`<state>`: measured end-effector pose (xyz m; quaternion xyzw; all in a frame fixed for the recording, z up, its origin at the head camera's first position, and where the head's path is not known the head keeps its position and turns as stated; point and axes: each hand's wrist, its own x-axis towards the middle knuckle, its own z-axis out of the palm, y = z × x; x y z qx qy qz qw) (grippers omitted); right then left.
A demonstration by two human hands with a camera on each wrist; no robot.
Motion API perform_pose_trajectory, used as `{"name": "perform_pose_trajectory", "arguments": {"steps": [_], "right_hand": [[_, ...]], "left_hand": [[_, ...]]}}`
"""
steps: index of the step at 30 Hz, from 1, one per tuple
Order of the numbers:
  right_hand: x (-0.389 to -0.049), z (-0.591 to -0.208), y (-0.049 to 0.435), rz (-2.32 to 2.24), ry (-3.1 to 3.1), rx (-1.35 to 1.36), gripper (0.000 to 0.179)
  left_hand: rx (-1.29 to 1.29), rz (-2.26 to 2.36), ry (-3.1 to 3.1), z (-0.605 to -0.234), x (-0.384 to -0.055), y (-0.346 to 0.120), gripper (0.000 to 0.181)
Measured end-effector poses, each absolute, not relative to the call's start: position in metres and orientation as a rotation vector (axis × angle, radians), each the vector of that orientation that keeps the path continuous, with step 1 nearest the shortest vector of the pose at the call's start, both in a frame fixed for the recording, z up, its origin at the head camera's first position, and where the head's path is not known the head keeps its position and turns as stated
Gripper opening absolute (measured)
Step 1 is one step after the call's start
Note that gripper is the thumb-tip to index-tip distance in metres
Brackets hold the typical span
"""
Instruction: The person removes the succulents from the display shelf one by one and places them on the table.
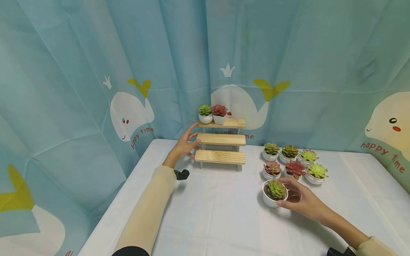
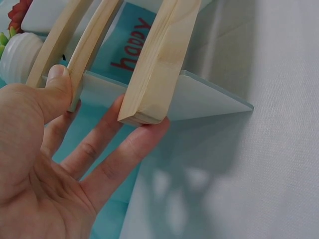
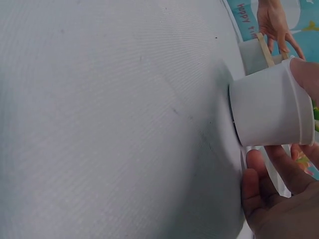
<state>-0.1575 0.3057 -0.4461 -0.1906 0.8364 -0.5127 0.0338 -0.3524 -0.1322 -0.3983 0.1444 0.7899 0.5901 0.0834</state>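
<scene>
A three-tier wooden stand [image 1: 221, 139] with pale boards and light side panels stands on the table. My left hand [image 1: 183, 145] is at its left end, fingers spread; in the left wrist view the thumb [image 2: 59, 82] touches the middle board and the fingertips meet the board ends. On the top tier sit a green succulent pot [image 1: 205, 113] and a red succulent pot [image 1: 219, 114]. With my right hand [image 1: 302, 199] I grip a green succulent in a round white pot [image 3: 269, 107], thumb and fingers on its side. Whether its base touches the cloth I cannot tell.
Several potted succulents stand in two rows behind my right hand, among them a dark red one [image 1: 294, 169] and a light green one [image 1: 317, 172]. A white cloth covers the table [image 1: 221, 213]. A blue whale-print curtain [image 1: 179, 53] hangs behind.
</scene>
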Motion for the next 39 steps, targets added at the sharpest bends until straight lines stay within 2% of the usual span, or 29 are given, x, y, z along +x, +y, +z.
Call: {"name": "perform_pose_trajectory", "arguments": {"steps": [28,39], "right_hand": [[-0.155,-0.445,0.306,-1.587,2.551,-0.618,0.063],[-0.156,-0.434,0.312,-1.424,2.552,-0.717,0.077]], "left_hand": [[0.442,1.762,2.368,-0.399,-0.352,-0.133,0.074],[0.456,1.760,2.364,-0.399,-0.350,-0.133,0.074]]}}
